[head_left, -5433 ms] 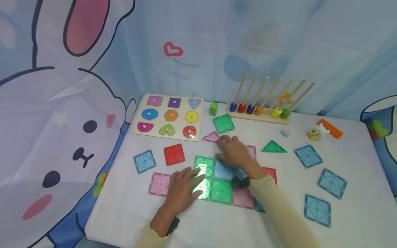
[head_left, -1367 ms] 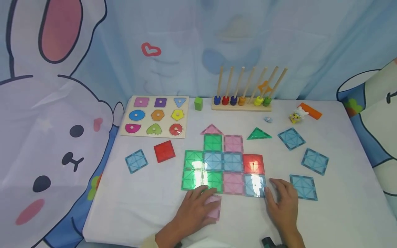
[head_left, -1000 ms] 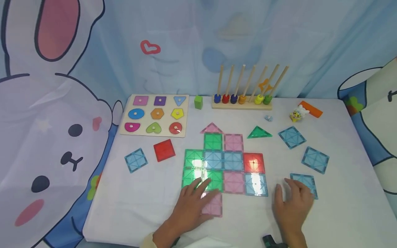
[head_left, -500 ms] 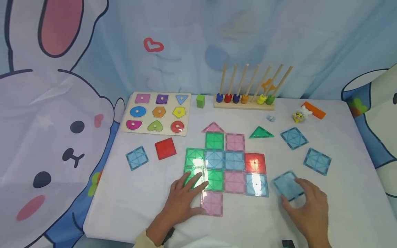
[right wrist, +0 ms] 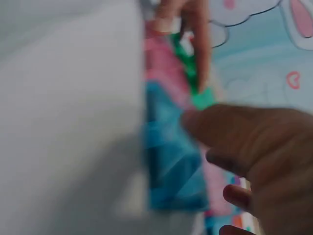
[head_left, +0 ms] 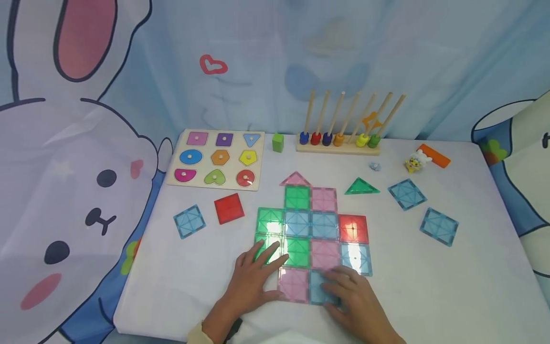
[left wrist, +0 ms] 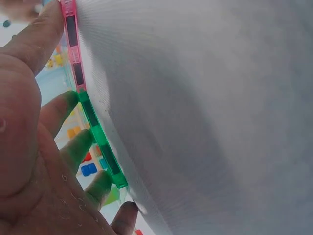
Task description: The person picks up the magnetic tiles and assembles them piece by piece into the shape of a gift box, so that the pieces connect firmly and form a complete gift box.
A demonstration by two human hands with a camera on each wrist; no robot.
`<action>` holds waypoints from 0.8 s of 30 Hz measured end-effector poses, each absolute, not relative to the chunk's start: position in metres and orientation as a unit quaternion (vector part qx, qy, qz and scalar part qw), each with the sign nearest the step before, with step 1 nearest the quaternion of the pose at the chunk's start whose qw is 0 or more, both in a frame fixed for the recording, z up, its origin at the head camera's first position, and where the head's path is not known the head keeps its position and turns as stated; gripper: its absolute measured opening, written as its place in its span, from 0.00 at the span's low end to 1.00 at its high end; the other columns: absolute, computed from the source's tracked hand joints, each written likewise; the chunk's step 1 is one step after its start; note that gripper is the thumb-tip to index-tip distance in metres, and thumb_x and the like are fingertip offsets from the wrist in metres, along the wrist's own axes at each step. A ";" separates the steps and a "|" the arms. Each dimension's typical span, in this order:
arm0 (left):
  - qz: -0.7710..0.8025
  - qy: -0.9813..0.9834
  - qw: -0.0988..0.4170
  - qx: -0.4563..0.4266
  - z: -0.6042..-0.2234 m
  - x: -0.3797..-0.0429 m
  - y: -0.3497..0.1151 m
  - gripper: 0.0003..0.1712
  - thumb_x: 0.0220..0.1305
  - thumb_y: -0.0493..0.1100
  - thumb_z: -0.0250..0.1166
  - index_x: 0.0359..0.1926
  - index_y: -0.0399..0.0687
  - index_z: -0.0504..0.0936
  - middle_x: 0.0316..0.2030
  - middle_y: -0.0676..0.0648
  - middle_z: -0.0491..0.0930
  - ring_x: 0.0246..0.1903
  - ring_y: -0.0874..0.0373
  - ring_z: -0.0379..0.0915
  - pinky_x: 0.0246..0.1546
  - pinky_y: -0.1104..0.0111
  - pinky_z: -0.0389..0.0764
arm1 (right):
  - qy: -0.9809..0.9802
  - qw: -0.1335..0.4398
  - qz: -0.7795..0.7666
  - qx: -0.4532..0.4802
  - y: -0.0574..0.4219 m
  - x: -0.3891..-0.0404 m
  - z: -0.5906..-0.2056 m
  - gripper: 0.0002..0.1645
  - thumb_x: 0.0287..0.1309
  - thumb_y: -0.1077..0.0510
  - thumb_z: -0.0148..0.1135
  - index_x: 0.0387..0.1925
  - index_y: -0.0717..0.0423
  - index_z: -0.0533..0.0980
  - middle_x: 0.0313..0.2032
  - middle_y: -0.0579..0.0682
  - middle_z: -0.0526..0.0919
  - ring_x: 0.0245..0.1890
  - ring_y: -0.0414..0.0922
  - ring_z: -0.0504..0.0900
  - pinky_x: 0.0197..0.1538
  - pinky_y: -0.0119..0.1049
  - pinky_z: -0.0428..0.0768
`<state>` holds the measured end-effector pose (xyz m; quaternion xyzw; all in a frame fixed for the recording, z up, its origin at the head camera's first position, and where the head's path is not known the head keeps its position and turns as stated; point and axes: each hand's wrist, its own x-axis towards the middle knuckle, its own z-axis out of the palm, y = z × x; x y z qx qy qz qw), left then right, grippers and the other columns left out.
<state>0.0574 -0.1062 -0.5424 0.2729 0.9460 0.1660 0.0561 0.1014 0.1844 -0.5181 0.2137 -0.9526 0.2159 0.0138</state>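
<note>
Square and triangular translucent magnetic tiles lie flat on the white table, many joined edge to edge. My left hand (head_left: 253, 277) spreads its fingers over the lower-left green tile (head_left: 296, 253) area, its thumb at the left edge of a pink tile (head_left: 294, 285). In the left wrist view, fingertips (left wrist: 66, 100) rest along green tile edges. My right hand (head_left: 354, 301) lies over the right part of a blue tile (head_left: 319, 287), fingers fairly straight across it and thumb near its lower edge. That blue tile sits beside the pink one. The right wrist view is blurred, with the thumb (right wrist: 200, 125) overlapping the blue tile.
Loose blue tiles (head_left: 407, 194) lie right, with a green triangle (head_left: 362, 186). A red tile (head_left: 229, 208) and another blue tile (head_left: 189, 221) lie left. Behind stand a shape puzzle board (head_left: 206, 184), a green block (head_left: 278, 142), a peg stacker (head_left: 338, 148) and a small figurine (head_left: 417, 161).
The right hand brought a blue tile from the right to beside the lower pink tile. Earlier, a pink triangle, green tile and pink tile joined the layout. The left hand has shifted slightly left.
</note>
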 end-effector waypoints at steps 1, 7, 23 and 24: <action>0.169 0.946 0.056 0.271 -0.542 0.058 -0.106 0.52 0.45 0.75 0.63 0.71 0.75 0.53 0.74 0.57 0.44 0.71 0.47 0.37 0.55 0.45 0.61 | -0.952 0.023 0.225 0.206 0.184 0.093 -0.516 0.29 0.40 0.45 0.74 0.49 0.40 0.80 0.56 0.37 0.75 0.60 0.43 0.67 0.55 0.51 0.72; 0.180 0.945 0.053 0.268 -0.539 0.058 -0.105 0.52 0.44 0.74 0.65 0.70 0.75 0.55 0.74 0.56 0.44 0.71 0.46 0.38 0.54 0.44 0.61 | -0.955 0.072 0.246 0.153 0.185 0.018 -0.510 0.32 0.49 0.47 0.69 0.55 0.55 0.75 0.59 0.55 0.72 0.60 0.55 0.66 0.57 0.57 0.67; 0.177 0.943 0.042 0.278 -0.544 0.060 -0.105 0.52 0.44 0.74 0.64 0.71 0.74 0.55 0.74 0.55 0.44 0.71 0.47 0.38 0.54 0.45 0.62 | -0.961 0.060 0.158 0.220 0.142 -0.144 -0.526 0.23 0.64 0.44 0.54 0.58 0.43 0.75 0.63 0.54 0.69 0.60 0.61 0.64 0.50 0.62 0.70; 0.177 0.943 0.041 0.278 -0.544 0.059 -0.106 0.52 0.44 0.74 0.64 0.71 0.74 0.55 0.74 0.55 0.44 0.71 0.47 0.38 0.54 0.45 0.62 | -0.963 0.056 0.155 0.213 0.141 -0.150 -0.529 0.23 0.64 0.43 0.54 0.59 0.40 0.74 0.64 0.54 0.68 0.61 0.62 0.62 0.52 0.63 0.67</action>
